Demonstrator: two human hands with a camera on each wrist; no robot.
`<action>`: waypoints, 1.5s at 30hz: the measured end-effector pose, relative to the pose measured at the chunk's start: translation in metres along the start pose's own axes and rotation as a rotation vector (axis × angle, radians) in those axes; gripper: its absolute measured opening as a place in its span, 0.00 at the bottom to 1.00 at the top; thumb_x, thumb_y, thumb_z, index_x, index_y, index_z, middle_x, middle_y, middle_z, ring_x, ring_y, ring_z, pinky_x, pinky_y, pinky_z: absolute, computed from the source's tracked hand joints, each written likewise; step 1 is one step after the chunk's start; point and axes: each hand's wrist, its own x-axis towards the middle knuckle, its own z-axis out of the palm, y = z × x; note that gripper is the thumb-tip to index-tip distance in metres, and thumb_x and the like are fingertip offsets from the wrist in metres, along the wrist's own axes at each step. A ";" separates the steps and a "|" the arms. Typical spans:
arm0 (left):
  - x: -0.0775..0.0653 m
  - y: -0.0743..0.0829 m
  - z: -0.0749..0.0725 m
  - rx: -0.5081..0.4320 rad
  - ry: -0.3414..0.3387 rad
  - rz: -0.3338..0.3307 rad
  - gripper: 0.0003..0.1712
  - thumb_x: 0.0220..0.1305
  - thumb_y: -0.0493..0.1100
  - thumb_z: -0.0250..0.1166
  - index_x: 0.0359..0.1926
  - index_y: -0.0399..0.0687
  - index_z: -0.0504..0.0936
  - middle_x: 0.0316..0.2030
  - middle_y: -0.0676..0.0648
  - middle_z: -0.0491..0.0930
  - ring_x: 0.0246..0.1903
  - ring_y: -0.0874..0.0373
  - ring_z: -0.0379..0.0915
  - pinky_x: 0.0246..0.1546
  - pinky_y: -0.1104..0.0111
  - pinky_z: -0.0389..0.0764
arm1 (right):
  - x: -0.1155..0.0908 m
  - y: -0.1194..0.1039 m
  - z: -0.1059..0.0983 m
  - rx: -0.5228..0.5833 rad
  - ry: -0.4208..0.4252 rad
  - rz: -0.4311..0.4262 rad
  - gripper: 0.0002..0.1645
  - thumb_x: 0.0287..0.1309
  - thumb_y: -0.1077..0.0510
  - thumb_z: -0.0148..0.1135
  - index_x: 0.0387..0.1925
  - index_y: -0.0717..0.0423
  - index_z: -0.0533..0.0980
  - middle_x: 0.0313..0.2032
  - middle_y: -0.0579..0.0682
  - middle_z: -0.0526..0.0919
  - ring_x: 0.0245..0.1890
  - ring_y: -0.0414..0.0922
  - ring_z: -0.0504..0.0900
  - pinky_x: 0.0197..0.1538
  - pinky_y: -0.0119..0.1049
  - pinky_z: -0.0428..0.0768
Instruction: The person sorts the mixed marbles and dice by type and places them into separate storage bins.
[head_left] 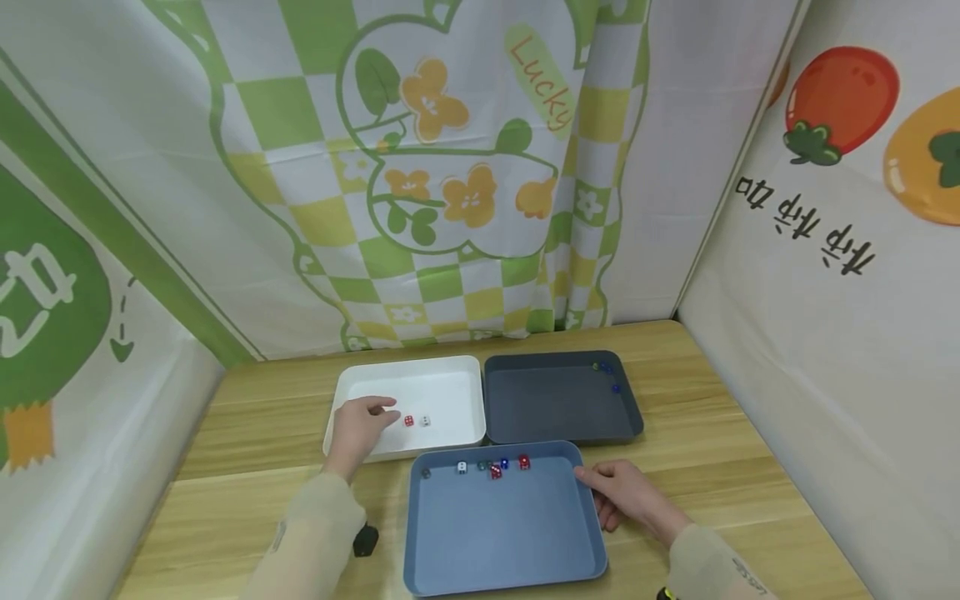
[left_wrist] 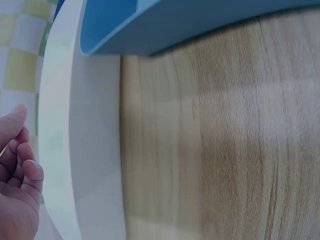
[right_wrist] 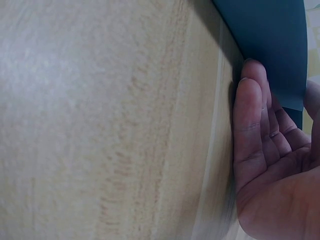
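My left hand (head_left: 362,427) hovers over the left side of the white tray (head_left: 450,375), thumb and forefinger apart with nothing visible between them. Just right of its fingertips, a red die (head_left: 408,421) and a white die (head_left: 425,421) lie on the tray floor. With thumb at the rim and fingers against the outside, my right hand (head_left: 630,492) grips the right wall of the blue tray (head_left: 502,533). Along that tray's far side lie a white die (head_left: 462,468), red dice (head_left: 524,462), a blue die (head_left: 504,463) and small dark greenish pieces (head_left: 426,473).
A dark grey tray (head_left: 555,408) touches the white one on its right; a few small blue and green pieces (head_left: 617,388) lie in its far right corner. All trays stand on a wooden table (head_left: 247,442). Printed curtains (head_left: 465,275) hang behind and at both sides.
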 end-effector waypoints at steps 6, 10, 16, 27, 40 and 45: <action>-0.008 0.013 0.003 -0.059 -0.033 0.009 0.16 0.65 0.42 0.71 0.52 0.40 0.88 0.36 0.45 0.83 0.33 0.54 0.72 0.30 0.67 0.73 | 0.001 0.001 0.000 -0.006 0.004 0.003 0.30 0.69 0.35 0.60 0.32 0.60 0.80 0.19 0.49 0.80 0.15 0.39 0.76 0.20 0.34 0.81; -0.015 0.021 0.008 -0.092 -0.057 0.029 0.16 0.65 0.42 0.71 0.51 0.41 0.88 0.36 0.46 0.83 0.33 0.54 0.72 0.32 0.66 0.74 | 0.001 0.001 0.000 -0.001 0.008 0.001 0.30 0.69 0.36 0.60 0.32 0.60 0.79 0.19 0.49 0.79 0.15 0.39 0.76 0.20 0.33 0.81; -0.028 0.030 0.018 -0.124 -0.090 0.032 0.14 0.65 0.43 0.72 0.49 0.43 0.89 0.38 0.48 0.84 0.40 0.54 0.77 0.39 0.65 0.79 | 0.001 0.000 0.001 -0.011 0.013 -0.004 0.30 0.69 0.36 0.60 0.32 0.60 0.80 0.19 0.49 0.79 0.15 0.39 0.77 0.20 0.34 0.81; -0.045 0.043 0.036 -0.176 -0.139 0.030 0.11 0.63 0.42 0.73 0.45 0.44 0.90 0.36 0.50 0.85 0.38 0.57 0.78 0.38 0.65 0.81 | 0.001 0.000 0.000 -0.006 -0.004 -0.011 0.29 0.70 0.37 0.59 0.34 0.61 0.80 0.20 0.50 0.80 0.15 0.40 0.78 0.21 0.34 0.82; -0.059 0.051 0.051 -0.153 -0.196 0.072 0.12 0.61 0.42 0.74 0.45 0.46 0.91 0.43 0.49 0.88 0.44 0.55 0.81 0.43 0.61 0.84 | 0.000 -0.001 0.001 -0.023 0.006 -0.006 0.30 0.70 0.36 0.59 0.35 0.61 0.80 0.20 0.50 0.80 0.15 0.40 0.78 0.21 0.34 0.82; -0.062 0.048 0.058 -0.166 -0.228 0.093 0.12 0.61 0.42 0.74 0.45 0.46 0.91 0.44 0.48 0.88 0.46 0.55 0.82 0.46 0.58 0.85 | -0.001 -0.002 0.001 -0.019 0.005 -0.004 0.30 0.69 0.36 0.60 0.34 0.61 0.80 0.20 0.50 0.80 0.15 0.40 0.78 0.21 0.35 0.82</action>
